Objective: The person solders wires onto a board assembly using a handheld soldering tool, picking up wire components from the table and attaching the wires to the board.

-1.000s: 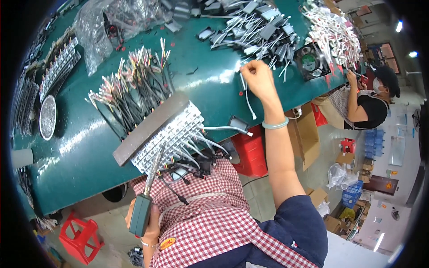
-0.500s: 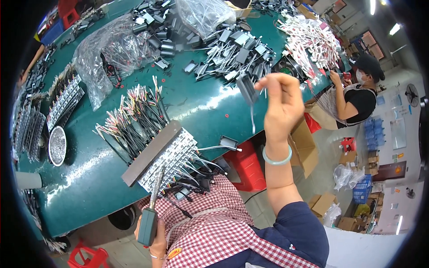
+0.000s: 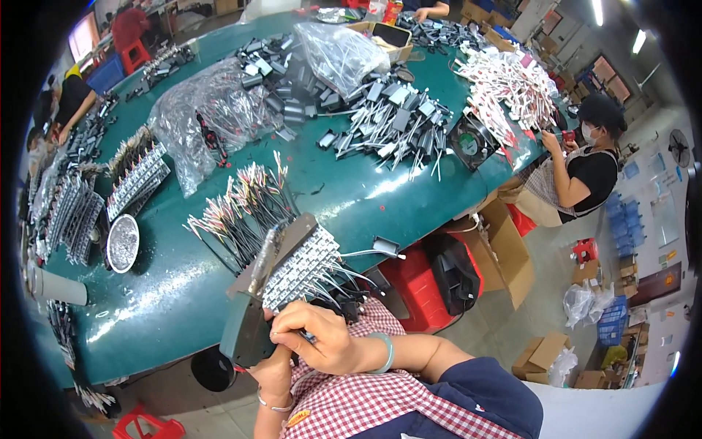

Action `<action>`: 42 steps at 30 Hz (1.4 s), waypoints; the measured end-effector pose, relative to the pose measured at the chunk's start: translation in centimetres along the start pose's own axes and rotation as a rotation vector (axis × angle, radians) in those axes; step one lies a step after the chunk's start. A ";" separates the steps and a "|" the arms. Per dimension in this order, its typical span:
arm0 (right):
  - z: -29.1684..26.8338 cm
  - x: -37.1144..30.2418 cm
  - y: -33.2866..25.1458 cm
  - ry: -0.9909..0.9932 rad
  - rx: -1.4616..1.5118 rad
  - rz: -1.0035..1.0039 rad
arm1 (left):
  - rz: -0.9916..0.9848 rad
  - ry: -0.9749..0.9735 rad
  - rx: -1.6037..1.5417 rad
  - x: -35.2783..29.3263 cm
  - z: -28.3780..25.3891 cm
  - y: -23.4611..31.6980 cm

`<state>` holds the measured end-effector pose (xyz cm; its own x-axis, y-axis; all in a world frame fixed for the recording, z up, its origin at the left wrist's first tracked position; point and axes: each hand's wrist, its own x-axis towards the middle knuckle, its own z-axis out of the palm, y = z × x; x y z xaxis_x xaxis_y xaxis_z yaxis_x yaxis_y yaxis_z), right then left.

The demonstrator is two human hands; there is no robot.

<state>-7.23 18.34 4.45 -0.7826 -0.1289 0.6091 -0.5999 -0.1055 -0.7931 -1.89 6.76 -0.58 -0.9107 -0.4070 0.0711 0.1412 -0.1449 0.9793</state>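
Observation:
My left hand (image 3: 273, 374) is closed around a tool with a dark green block handle (image 3: 247, 333) and a long metal barrel (image 3: 265, 262). The barrel crosses the left end of a grey bar (image 3: 298, 233), which lies over rows of white boards (image 3: 311, 263). Black cables with bare coloured ends (image 3: 245, 194) fan out beyond the bar. Fingers curled, my right hand (image 3: 316, 338) is close beside the handle at the table's front edge; what they pinch is hidden. A dark grey housing (image 3: 385, 247) on a white lead lies right of the boards.
A pile of grey housings with leads (image 3: 395, 121) lies farther back, beside clear plastic bags (image 3: 340, 55). A metal bowl (image 3: 123, 244) and stacked boards (image 3: 137, 179) stand left. A small fan (image 3: 472, 139) is at right, near a seated person (image 3: 581, 157). A red stool (image 3: 413, 285) stands below the edge.
My right hand has come down and left from above the table to beside the tool; the grey housing near its fingers is gone from there. The tool in my left hand has moved up.

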 end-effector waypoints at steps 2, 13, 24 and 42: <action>0.1 -0.3 0.1 0.021 0.016 0.028 | 0.005 0.010 -0.002 0.0 0.4 0.1; 0.0 -0.5 -1.8 0.299 0.271 0.206 | -0.048 -0.119 0.218 -2.6 -0.3 0.6; -5.7 0.1 1.0 -0.122 -0.580 0.278 | -0.252 -0.069 0.131 -3.4 -3.7 0.8; -3.6 -3.6 5.2 -0.144 -0.751 0.098 | -0.086 -0.119 0.582 -5.5 -7.8 1.3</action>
<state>-8.06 21.85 -1.88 -0.8392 -0.2355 0.4901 -0.5215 0.6037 -0.6029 6.31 1.76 -1.14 -0.9513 -0.3073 -0.0250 -0.1402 0.3588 0.9228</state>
